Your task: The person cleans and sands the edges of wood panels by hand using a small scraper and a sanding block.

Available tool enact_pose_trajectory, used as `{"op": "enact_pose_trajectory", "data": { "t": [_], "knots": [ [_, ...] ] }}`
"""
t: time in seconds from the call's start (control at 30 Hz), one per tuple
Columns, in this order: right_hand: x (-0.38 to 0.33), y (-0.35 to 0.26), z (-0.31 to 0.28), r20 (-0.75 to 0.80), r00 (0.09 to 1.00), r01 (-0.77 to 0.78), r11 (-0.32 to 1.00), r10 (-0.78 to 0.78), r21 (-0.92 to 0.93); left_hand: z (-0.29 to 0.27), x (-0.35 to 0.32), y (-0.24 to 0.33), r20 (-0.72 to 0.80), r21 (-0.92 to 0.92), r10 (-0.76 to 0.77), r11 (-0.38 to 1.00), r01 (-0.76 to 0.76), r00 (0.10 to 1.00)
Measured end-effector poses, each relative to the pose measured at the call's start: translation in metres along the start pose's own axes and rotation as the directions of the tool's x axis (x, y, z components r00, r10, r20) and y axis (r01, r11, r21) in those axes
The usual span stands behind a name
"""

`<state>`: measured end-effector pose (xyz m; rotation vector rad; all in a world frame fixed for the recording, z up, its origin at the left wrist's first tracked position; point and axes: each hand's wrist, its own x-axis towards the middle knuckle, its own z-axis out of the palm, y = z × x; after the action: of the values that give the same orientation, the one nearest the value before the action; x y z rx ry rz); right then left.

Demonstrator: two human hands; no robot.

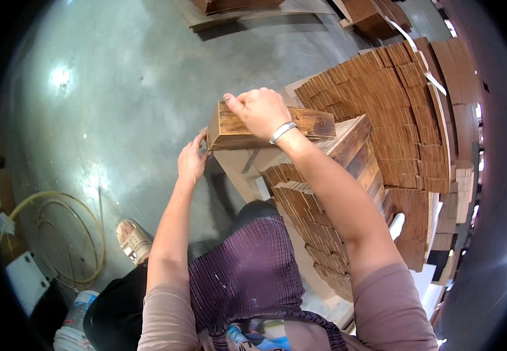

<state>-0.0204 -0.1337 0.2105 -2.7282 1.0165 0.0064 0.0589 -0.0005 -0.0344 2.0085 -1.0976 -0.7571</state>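
A long, box-shaped piece of brown-stained wood (239,142) lies crosswise in front of me, tilted slightly; whether it is one piece or boards stacked together, I cannot tell. My right hand (260,112) is closed over its top, thumb toward the left end, with the other fingertips hidden on the far side. At that left end my left hand (192,159) grips the lower corner with fingers and thumb. The wood's right end reaches a low stack of brown boards (355,153) with a patchwork wood-grain top.
Tall stacks of brown boards (376,99) rise on the right, with a white strap (408,40) hanging over them. A coiled yellowish hose (98,234) lies on the grey floor (119,117) at left, near a white bucket (72,333). Another pallet (253,14) stands at the far side.
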Motion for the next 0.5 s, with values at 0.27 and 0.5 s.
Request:
{"op": "enact_pose_trajectory", "data": {
  "t": [0.27, 0.5],
  "knots": [
    [0.009, -0.010, -0.008, -0.011, 0.999, 0.033, 0.999, -0.033, 0.002, -0.106, 0.018, 0.032, 0.576, 0.583, 0.028, 0.688, -0.433, 0.817],
    [-0.005, 0.006, -0.001, -0.041, 0.998, 0.040, 0.999, -0.040, 0.007, -0.218, -0.048, 0.094, 0.651, 0.469, 0.095, 0.730, -0.497, 0.753]
  ]
}}
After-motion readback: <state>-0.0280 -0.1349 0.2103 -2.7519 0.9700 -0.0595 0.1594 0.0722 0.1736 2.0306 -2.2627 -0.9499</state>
